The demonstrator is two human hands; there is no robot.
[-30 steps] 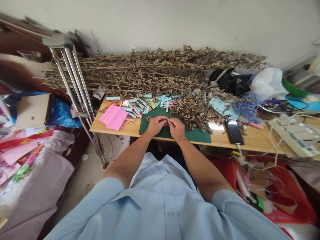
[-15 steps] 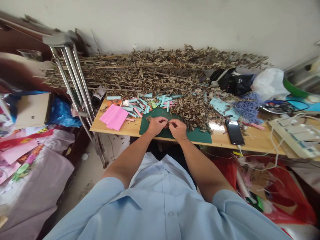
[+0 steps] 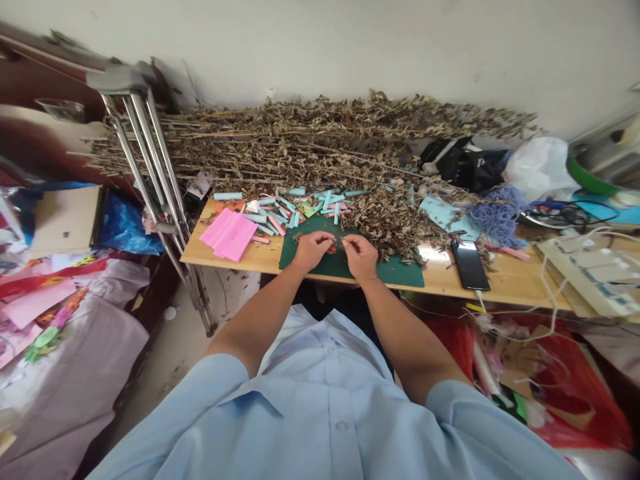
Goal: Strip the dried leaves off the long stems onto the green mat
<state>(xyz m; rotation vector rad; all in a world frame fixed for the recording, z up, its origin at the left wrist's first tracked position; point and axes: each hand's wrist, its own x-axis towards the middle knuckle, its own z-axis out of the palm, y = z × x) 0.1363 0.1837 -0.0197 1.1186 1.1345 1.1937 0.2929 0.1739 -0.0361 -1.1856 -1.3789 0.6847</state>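
Observation:
Over the green cutting mat (image 3: 400, 272), my left hand (image 3: 314, 251) and my right hand (image 3: 361, 257) face each other with a small gap between them. Both are closed in a pinch. At the fingertips of each there seem to be bits of dried leaf, too small to make out for certain. A heap of dried leaves (image 3: 387, 223) lies just beyond my right hand and covers part of the mat. Past my left hand are several blue and pink paper rolls (image 3: 267, 218) and a stack of pink paper sheets (image 3: 229, 235).
Long dried leafy stalks (image 3: 280, 147) lie along the wall at the back. Metal crutches (image 3: 150, 147) lean at the table's left end. To the right are a phone (image 3: 470, 265) on a cable, purple yarn (image 3: 500, 215) and a power strip (image 3: 590, 270).
My hands have moved slightly apart; a moment ago their fingertips met over the mat. My right hand has shifted a little to the right.

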